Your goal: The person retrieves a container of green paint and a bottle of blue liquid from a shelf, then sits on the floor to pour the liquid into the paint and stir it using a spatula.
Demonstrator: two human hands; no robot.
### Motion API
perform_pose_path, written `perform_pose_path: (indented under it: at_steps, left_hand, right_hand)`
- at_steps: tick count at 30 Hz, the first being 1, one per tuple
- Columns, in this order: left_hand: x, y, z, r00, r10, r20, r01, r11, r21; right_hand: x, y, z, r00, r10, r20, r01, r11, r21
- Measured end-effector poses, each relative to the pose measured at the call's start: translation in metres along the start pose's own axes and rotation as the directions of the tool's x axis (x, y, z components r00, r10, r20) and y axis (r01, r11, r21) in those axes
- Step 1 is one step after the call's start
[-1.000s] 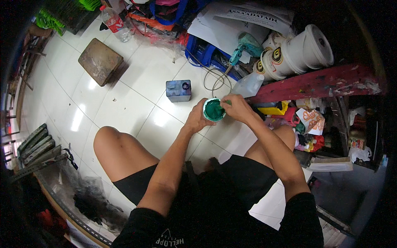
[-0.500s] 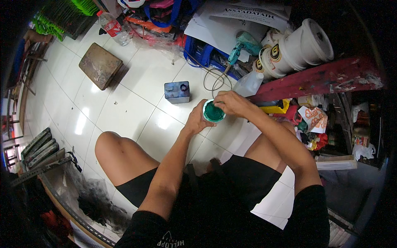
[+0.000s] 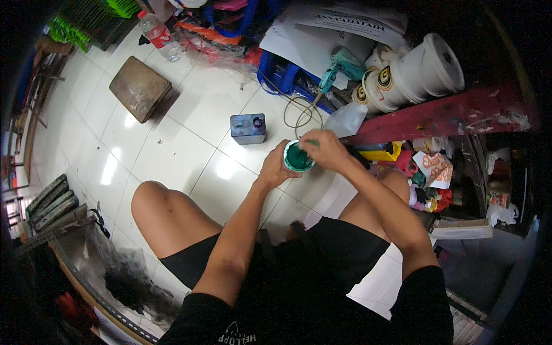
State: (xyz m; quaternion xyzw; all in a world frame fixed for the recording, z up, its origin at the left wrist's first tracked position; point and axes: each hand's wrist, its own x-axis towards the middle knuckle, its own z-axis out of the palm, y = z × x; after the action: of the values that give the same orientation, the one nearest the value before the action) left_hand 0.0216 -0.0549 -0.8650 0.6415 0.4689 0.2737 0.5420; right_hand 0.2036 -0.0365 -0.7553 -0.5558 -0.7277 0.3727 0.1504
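I am seated on a white tiled floor [image 3: 172,155] with my bare knees apart. My left hand [image 3: 278,169] is wrapped around a small round cup of green paint [image 3: 296,157], held up in front of me. My right hand [image 3: 325,150] sits over the cup's far rim, fingers closed on something green that dips into the paint; what it grips is mostly hidden. Just beyond the cup stands a small blue rectangular can [image 3: 248,127].
A brown wooden block [image 3: 140,88] and a plastic bottle [image 3: 161,36] lie at the far left. White buckets [image 3: 414,75], a clear jug [image 3: 344,121], a coiled wire [image 3: 299,112], a teal tool [image 3: 339,66] and a red shelf edge [image 3: 448,115] crowd the right.
The view has shifted slightly. Both hands stay at the green cup, the right hand moving a little over its rim.
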Motion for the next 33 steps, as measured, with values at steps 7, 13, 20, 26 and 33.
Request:
perform_pose_path:
  at_steps: [7,13,20,26,33]
  left_hand:
    - [-0.001,-0.002,-0.002,0.999,-0.013,0.039,0.013,1.000,0.004]
    - [-0.001,-0.007,0.007,0.999,0.034,-0.043,-0.032,0.998,0.048]
    - [-0.008,-0.024,0.010,0.988,0.091,-0.125,-0.085,0.995,0.056]
    - [-0.005,-0.029,0.015,0.986,0.116,-0.124,-0.109,0.992,0.065]
    - [-0.003,-0.033,0.014,0.990,0.084,-0.115,-0.073,0.993,0.097]
  right_hand:
    - [0.009,0.004,-0.008,0.996,-0.022,0.085,0.031,0.995,-0.098]
    - [0.002,0.023,-0.013,0.915,-0.215,0.343,0.320,0.902,-0.290]
    - [-0.002,0.011,-0.005,0.899,-0.281,0.336,0.338,0.933,-0.124]
    - [-0.022,0.012,0.000,0.899,-0.169,0.404,0.254,0.953,-0.167]
    - [-0.021,0.011,0.004,0.865,-0.155,0.477,0.278,0.940,-0.199]
